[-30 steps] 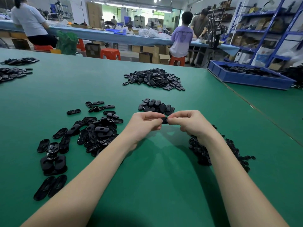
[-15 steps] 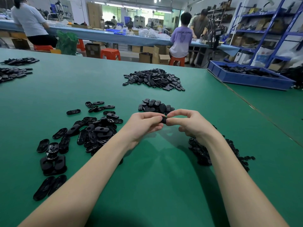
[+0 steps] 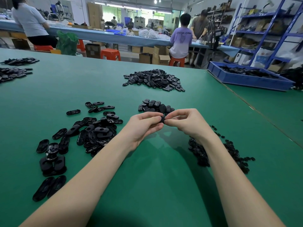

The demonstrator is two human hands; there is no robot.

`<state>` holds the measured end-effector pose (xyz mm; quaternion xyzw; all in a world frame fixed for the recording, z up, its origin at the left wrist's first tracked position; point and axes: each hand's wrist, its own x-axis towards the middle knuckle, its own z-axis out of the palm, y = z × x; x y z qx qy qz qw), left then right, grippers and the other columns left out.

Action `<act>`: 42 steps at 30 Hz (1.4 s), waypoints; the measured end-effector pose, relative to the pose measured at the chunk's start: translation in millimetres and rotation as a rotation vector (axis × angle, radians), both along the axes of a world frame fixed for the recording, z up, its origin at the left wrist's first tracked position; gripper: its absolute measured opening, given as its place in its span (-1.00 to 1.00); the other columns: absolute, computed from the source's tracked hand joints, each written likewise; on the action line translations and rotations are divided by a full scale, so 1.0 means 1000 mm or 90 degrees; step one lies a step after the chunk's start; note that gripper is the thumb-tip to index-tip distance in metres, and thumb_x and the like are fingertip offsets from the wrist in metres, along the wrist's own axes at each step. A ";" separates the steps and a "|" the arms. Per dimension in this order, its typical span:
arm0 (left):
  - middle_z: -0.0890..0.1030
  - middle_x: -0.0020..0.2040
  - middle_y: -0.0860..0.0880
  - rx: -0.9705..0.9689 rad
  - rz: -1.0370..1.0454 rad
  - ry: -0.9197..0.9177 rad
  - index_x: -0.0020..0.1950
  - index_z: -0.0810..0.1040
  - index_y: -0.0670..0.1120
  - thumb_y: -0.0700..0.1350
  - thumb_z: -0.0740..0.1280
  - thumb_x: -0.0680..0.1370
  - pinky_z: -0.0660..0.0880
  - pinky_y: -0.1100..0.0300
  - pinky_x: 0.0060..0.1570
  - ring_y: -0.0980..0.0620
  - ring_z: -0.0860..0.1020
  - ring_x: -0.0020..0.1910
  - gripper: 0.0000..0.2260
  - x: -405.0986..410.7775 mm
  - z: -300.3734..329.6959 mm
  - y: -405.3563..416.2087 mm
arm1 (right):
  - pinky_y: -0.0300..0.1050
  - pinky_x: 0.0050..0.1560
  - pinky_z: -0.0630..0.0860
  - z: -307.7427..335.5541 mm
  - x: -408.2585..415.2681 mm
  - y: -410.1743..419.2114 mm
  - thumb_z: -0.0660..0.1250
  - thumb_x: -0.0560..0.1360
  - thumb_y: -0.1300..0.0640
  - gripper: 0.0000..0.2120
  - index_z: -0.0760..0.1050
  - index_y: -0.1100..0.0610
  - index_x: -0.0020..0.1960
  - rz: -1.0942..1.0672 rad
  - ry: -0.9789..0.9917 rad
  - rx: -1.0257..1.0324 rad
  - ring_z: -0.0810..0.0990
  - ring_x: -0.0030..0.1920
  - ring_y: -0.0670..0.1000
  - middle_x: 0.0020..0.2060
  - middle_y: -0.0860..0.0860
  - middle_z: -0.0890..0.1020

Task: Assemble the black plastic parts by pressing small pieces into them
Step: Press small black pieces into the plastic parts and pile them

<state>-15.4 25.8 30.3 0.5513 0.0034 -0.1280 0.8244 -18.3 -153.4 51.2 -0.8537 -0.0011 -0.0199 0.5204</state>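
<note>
My left hand (image 3: 144, 124) and my right hand (image 3: 185, 122) meet above the green table (image 3: 155, 177), fingertips together. Between them sits a black plastic part (image 3: 162, 119), mostly hidden; both hands grip it with curled fingers. To the left lies a loose spread of black oval parts (image 3: 91, 130). A heap of small black pieces (image 3: 232, 153) lies under and right of my right forearm. A little pile of black oval parts (image 3: 154, 106) sits just beyond my hands.
A larger heap of black parts (image 3: 154, 79) lies farther back in the middle. More black parts (image 3: 13, 69) sit at the far left edge. A blue tray (image 3: 246, 78) with parts stands at the back right. People work at a bench beyond the table.
Both hands have stayed together on the part. My right fingers have shifted slightly, curling more over the part's end.
</note>
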 end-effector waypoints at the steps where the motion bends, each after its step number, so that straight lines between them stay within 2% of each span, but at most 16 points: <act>1: 0.72 -0.12 -0.13 0.004 0.002 -0.003 0.03 0.68 -0.22 -0.33 0.39 0.56 0.62 0.30 -0.10 0.02 0.70 -0.15 -0.90 0.000 0.000 0.000 | -0.32 -0.31 0.36 -0.001 0.001 0.001 0.58 0.42 0.10 -0.95 0.73 0.01 -0.14 -0.007 -0.012 -0.009 0.45 -0.48 -0.23 -0.41 -0.14 0.62; 5: 0.72 -0.07 -0.17 0.010 0.006 -0.010 0.05 0.68 -0.23 -0.33 0.38 0.57 0.63 0.27 -0.05 -0.02 0.71 -0.10 -0.89 0.000 -0.001 0.000 | -0.38 -0.46 0.30 -0.003 0.001 -0.001 0.58 0.43 0.07 -0.94 0.72 0.02 -0.12 -0.020 0.015 0.019 0.39 -0.50 -0.19 -0.42 -0.16 0.59; 7: 0.72 -0.05 -0.18 0.016 0.002 -0.016 0.04 0.68 -0.22 -0.34 0.37 0.57 0.63 0.27 -0.06 -0.03 0.72 -0.10 -0.88 0.000 0.000 0.001 | -0.35 -0.51 0.24 -0.003 0.000 -0.004 0.60 0.42 0.05 -0.93 0.72 0.00 -0.17 -0.034 0.050 0.066 0.38 -0.40 -0.09 -0.37 -0.10 0.58; 9: 0.72 -0.07 -0.17 0.026 -0.010 -0.022 0.01 0.67 -0.21 -0.35 0.35 0.58 0.62 0.29 -0.09 -0.02 0.71 -0.12 -0.88 -0.001 0.001 0.001 | -0.30 -0.51 0.22 -0.004 0.000 -0.006 0.62 0.38 0.04 -0.90 0.71 -0.03 -0.17 -0.041 0.090 0.108 0.41 -0.32 -0.03 -0.32 -0.02 0.57; 13: 0.71 -0.11 -0.16 0.081 -0.013 -0.033 -0.02 0.66 -0.18 -0.34 0.37 0.56 0.62 0.28 -0.08 0.01 0.69 -0.19 -0.89 -0.002 0.003 -0.001 | -0.30 -0.47 0.24 -0.007 0.001 -0.007 0.62 0.38 0.10 -0.87 0.75 -0.04 -0.10 0.010 0.133 0.179 0.44 -0.40 -0.09 -0.22 0.03 0.64; 15: 0.69 -0.15 -0.15 0.125 -0.005 -0.046 -0.03 0.65 -0.16 -0.34 0.41 0.53 0.62 0.27 -0.03 0.02 0.64 -0.24 -0.90 -0.004 0.003 -0.002 | -0.31 -0.48 0.28 -0.008 0.002 -0.005 0.63 0.37 0.12 -0.89 0.76 -0.01 -0.14 0.013 0.121 0.174 0.44 -0.41 -0.10 -0.26 0.02 0.64; 20: 0.66 -0.25 -0.11 0.206 0.034 -0.075 -0.03 0.62 -0.16 -0.32 0.44 0.50 0.56 0.33 -0.17 0.02 0.55 -0.31 -0.89 -0.005 0.004 -0.001 | -0.31 -0.46 0.36 -0.007 0.003 -0.001 0.62 0.38 0.12 -0.91 0.75 0.01 -0.15 0.016 0.104 0.141 0.51 -0.41 -0.12 -0.31 -0.04 0.67; 24: 0.66 -0.29 -0.07 0.232 0.039 -0.075 -0.01 0.63 -0.16 -0.31 0.44 0.50 0.55 0.35 -0.21 0.05 0.54 -0.34 -0.89 -0.006 0.003 -0.001 | -0.30 -0.47 0.32 -0.005 0.001 0.002 0.59 0.39 0.16 -0.93 0.74 0.06 -0.14 -0.004 0.090 0.104 0.49 -0.45 -0.13 -0.31 -0.04 0.67; 31: 0.67 -0.24 -0.09 0.253 0.043 -0.082 0.00 0.64 -0.17 -0.31 0.47 0.49 0.55 0.37 -0.23 0.08 0.57 -0.34 -0.88 -0.006 0.002 0.001 | -0.31 -0.51 0.28 -0.007 0.001 0.006 0.60 0.36 0.17 -0.93 0.73 0.09 -0.19 -0.028 0.095 0.068 0.40 -0.48 -0.12 -0.43 -0.02 0.55; 35: 0.68 -0.17 -0.13 0.247 0.030 -0.079 0.02 0.65 -0.18 -0.32 0.46 0.49 0.57 0.27 -0.08 0.01 0.58 -0.24 -0.87 -0.005 0.003 0.002 | -0.30 -0.48 0.28 -0.008 0.001 0.004 0.61 0.35 0.12 -0.91 0.74 0.09 -0.18 -0.016 0.104 0.082 0.39 -0.47 -0.13 -0.37 0.00 0.57; 37: 0.68 -0.16 -0.16 0.243 0.028 -0.068 0.01 0.65 -0.18 -0.33 0.46 0.49 0.58 0.23 -0.04 -0.01 0.58 -0.22 -0.86 -0.004 0.002 0.002 | -0.32 -0.50 0.26 -0.010 0.001 0.005 0.60 0.35 0.14 -0.93 0.73 0.06 -0.26 -0.008 0.098 0.076 0.35 -0.48 -0.11 -0.41 -0.02 0.53; 39: 0.69 -0.16 -0.15 0.243 0.031 -0.058 0.01 0.64 -0.18 -0.33 0.46 0.49 0.59 0.27 -0.09 0.00 0.60 -0.22 -0.86 -0.004 0.001 0.002 | -0.32 -0.50 0.24 -0.013 0.002 0.008 0.57 0.37 0.15 -0.87 0.69 0.03 -0.33 -0.007 0.084 0.061 0.31 -0.47 -0.09 -0.45 -0.06 0.50; 42: 0.67 -0.18 -0.15 0.233 0.047 -0.041 -0.03 0.64 -0.17 -0.35 0.46 0.48 0.59 0.25 -0.09 -0.02 0.60 -0.23 -0.87 -0.002 0.000 0.000 | -0.36 -0.49 0.29 -0.017 0.002 0.012 0.53 0.39 0.15 -0.86 0.64 0.04 -0.31 -0.011 0.055 0.044 0.35 -0.49 -0.13 -0.46 -0.12 0.54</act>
